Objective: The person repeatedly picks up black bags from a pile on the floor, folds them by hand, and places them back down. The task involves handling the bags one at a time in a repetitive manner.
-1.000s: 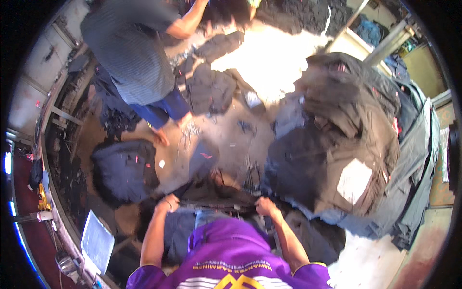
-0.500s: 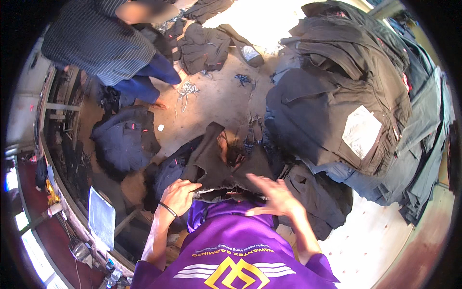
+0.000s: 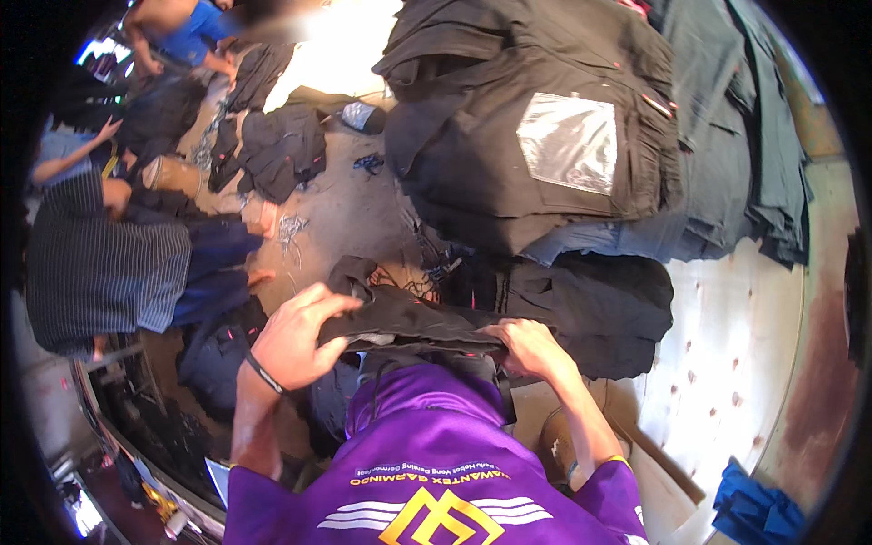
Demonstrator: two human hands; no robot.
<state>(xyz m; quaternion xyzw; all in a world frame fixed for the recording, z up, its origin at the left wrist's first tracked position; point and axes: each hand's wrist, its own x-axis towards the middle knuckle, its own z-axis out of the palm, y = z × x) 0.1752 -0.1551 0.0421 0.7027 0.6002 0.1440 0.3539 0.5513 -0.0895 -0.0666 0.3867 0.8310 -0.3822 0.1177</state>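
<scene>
A black cloth garment (image 3: 409, 318) stretches across my lap, its edge running between my hands. My right hand (image 3: 534, 348) is closed on the edge at its right end. At the other end my left hand (image 3: 300, 338) has its thumb and fingers apart, close around the cloth without a visible grip. The garment's exact kind is hard to make out in its folds.
A tall heap of black garments (image 3: 463, 136) rises at the right, a silvery patch (image 3: 570, 141) on top. Folded dark cloth (image 3: 590, 313) lies beside my right hand. A person in a striped shirt (image 3: 109, 263) sits at left. Blue cloth (image 3: 756, 509) lies lower right.
My view has turned to the right. My right hand has gone from spread fingers to gripping the garment's edge; my left hand has opened, and the cloth now lies flatter across my lap.
</scene>
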